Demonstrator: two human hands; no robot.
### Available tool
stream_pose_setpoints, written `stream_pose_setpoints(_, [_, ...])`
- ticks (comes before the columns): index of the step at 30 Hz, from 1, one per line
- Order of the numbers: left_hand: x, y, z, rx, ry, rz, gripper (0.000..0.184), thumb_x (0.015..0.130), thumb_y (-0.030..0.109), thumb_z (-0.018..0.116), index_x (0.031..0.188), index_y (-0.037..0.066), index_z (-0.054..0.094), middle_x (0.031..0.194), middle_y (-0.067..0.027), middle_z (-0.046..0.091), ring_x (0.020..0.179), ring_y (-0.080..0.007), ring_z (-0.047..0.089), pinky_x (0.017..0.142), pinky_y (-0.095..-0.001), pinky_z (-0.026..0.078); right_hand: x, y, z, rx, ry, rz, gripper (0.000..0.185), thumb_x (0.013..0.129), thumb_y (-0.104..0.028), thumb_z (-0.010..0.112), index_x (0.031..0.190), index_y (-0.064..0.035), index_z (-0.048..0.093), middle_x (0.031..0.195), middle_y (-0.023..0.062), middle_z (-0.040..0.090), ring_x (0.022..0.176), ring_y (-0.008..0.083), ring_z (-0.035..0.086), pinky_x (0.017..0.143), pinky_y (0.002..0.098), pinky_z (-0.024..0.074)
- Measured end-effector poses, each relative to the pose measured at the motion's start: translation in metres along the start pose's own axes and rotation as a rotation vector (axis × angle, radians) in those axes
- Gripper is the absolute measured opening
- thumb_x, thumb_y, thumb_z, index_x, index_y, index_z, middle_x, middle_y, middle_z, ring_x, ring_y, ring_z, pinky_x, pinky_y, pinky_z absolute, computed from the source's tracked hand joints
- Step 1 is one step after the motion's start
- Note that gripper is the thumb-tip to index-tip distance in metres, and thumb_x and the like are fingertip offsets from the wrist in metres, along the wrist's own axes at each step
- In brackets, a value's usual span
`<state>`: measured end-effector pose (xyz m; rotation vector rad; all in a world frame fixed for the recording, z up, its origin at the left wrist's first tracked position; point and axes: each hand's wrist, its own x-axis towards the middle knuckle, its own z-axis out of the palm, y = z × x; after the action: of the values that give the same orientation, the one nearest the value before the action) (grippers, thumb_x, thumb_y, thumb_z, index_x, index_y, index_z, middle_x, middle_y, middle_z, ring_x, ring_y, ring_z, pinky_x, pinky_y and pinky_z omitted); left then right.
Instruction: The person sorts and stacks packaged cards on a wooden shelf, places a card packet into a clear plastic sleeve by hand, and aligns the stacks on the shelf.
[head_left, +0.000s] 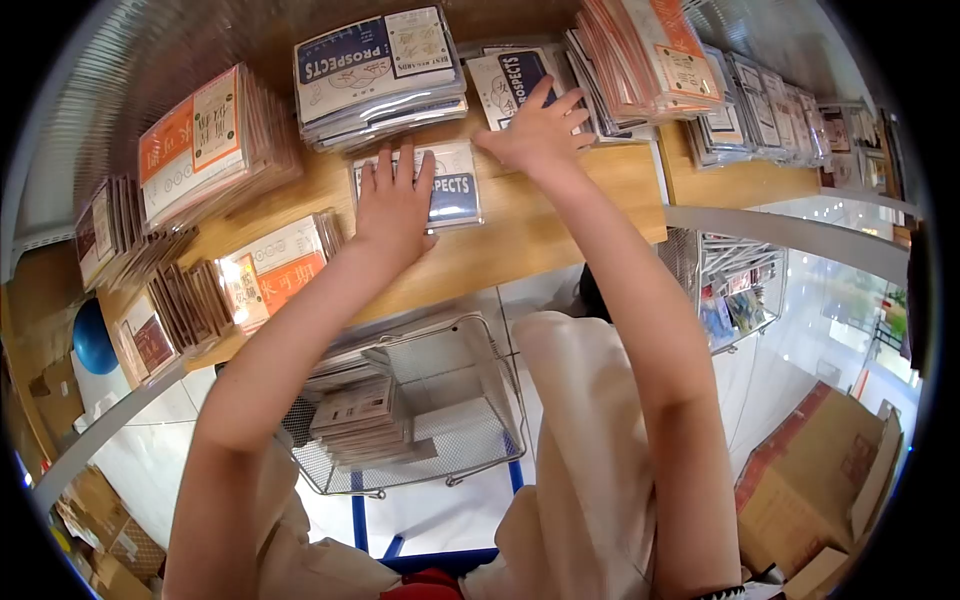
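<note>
My left hand (393,205) lies flat, fingers stretched out, on a plastic-wrapped blue-and-white packet (456,200) near the front of the wooden shelf. Part of its printed word is covered by my fingers. Farther back, my right hand (540,132) spreads its fingers over another blue-and-white packet (497,88). Whether its palm presses on that packet I cannot tell. Between and behind my hands stands a thick stack of similar packets (380,75) marked "PROSPECTS". Neither hand is closed round anything.
Orange-and-white packets (205,145) are stacked at the left, with more orange packets (670,60) at the back right. A wire basket (515,400) holding brown packets (360,415) sits below the wooden shelf (520,245). An open cardboard box (815,470) stands on the floor at the right.
</note>
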<state>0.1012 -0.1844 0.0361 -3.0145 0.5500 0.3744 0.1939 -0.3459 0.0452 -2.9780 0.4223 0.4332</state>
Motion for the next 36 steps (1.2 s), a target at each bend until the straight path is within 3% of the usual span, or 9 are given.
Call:
stream_pose_setpoints(7, [-0.012,0.028,0.006,-0.166,0.091,-0.047,0.096,0.056,0.034,0.082,0.134,0.006,0.034,0.128,-0.0171,0.038,0.121,-0.0365,0.036,0.100,-0.0477,0.033,-0.009,0.027,-0.004,0.104,0.027,-0.080,0.110,0.059,-0.045,0.075,0.142,-0.0012,0.018,0.141,0.0316,0.019,0.131,0.0437,0.023,0.101,0.0608,0.0220])
stream_pose_setpoints(14, [-0.038,0.043,0.000,-0.495,0.350,0.189,0.081,0.068,0.023,0.076,0.135,0.007,0.033,0.139,-0.0166,0.033,0.120,-0.0302,0.041,0.099,-0.0449,0.036,-0.048,0.080,-0.003,0.475,0.328,-0.331,0.098,0.060,-0.031,0.077,0.137,0.0038,0.026,0.127,0.0269,0.038,0.119,0.0411,0.040,0.102,0.0411,0.0332])
stream_pose_setpoints(17, [-0.060,0.051,-0.011,-0.818,0.426,0.205,0.073,0.074,0.014,0.071,0.136,0.007,0.033,0.138,-0.0168,0.035,0.116,-0.0294,0.046,0.096,-0.0407,0.040,-0.066,0.086,-0.014,0.593,0.184,-0.534,0.096,0.060,-0.030,0.078,0.136,0.0042,0.030,0.126,0.0262,0.040,0.118,0.0386,0.041,0.100,0.0413,0.0345])
stream_pose_setpoints(18, [-0.065,0.055,-0.015,-0.985,0.432,0.096,0.073,0.076,0.014,0.070,0.137,0.007,0.030,0.139,-0.0164,0.034,0.118,-0.0288,0.045,0.097,-0.0403,0.039,-0.074,0.086,-0.016,0.629,0.110,-0.505,0.084,0.070,-0.027,0.074,0.137,0.0006,0.033,0.129,0.0167,0.046,0.116,0.0265,0.046,0.100,0.0363,0.0357])
stream_pose_setpoints(24, [-0.059,0.090,-0.001,-2.072,0.153,-0.109,0.089,0.081,0.024,0.069,0.144,0.003,0.010,0.141,-0.0144,0.029,0.128,-0.0321,0.034,0.104,-0.0436,0.033,-0.101,0.074,-0.027,1.484,-0.746,-0.039,0.077,0.083,-0.042,0.062,0.137,0.0034,0.032,0.116,0.0134,0.051,0.106,0.0199,0.050,0.090,0.0317,0.0407])
stream_pose_setpoints(29, [-0.035,0.096,-0.008,-2.443,-0.100,-0.188,0.087,0.083,0.028,0.066,0.146,0.007,0.009,0.142,-0.0117,0.027,0.123,-0.0274,0.041,0.097,-0.0401,0.041,-0.109,0.066,-0.021,1.278,-0.681,-0.025,0.078,0.085,-0.047,0.059,0.137,0.0038,0.030,0.109,0.0132,0.053,0.099,0.0182,0.052,0.085,0.0315,0.0430])
stream_pose_setpoints(30, [-0.036,0.094,-0.018,-2.355,-0.211,-0.197,0.089,0.083,0.054,0.058,0.146,0.014,0.009,0.147,-0.0063,0.021,0.136,-0.0230,0.023,0.105,-0.0497,0.028,-0.111,0.065,-0.023,1.259,-0.662,-0.028,0.078,0.086,-0.047,0.058,0.137,0.0044,0.030,0.109,0.0138,0.053,0.099,0.0183,0.052,0.085,0.0309,0.0431])
stream_pose_setpoints(33, [-0.039,0.097,-0.016,-2.338,-0.184,-0.134,0.081,0.088,0.048,0.055,0.145,0.011,0.011,0.146,-0.0066,0.023,0.136,-0.0212,0.023,0.105,-0.0464,0.029,-0.114,0.073,-0.023,1.249,-0.638,-0.063,0.078,0.087,-0.045,0.059,0.137,0.0057,0.028,0.111,0.0157,0.053,0.101,0.0185,0.053,0.085,0.0297,0.0435])
stream_pose_setpoints(36, [-0.037,0.108,-0.006,-2.394,-0.002,-0.145,0.074,0.086,0.035,0.061,0.142,0.008,0.021,0.134,-0.0071,0.037,0.114,-0.0193,0.045,0.092,-0.0343,0.041,-0.117,0.076,-0.023,1.268,-0.631,-0.085,0.077,0.087,-0.043,0.059,0.137,0.0065,0.027,0.112,0.0162,0.054,0.101,0.0176,0.053,0.083,0.0294,0.0446])
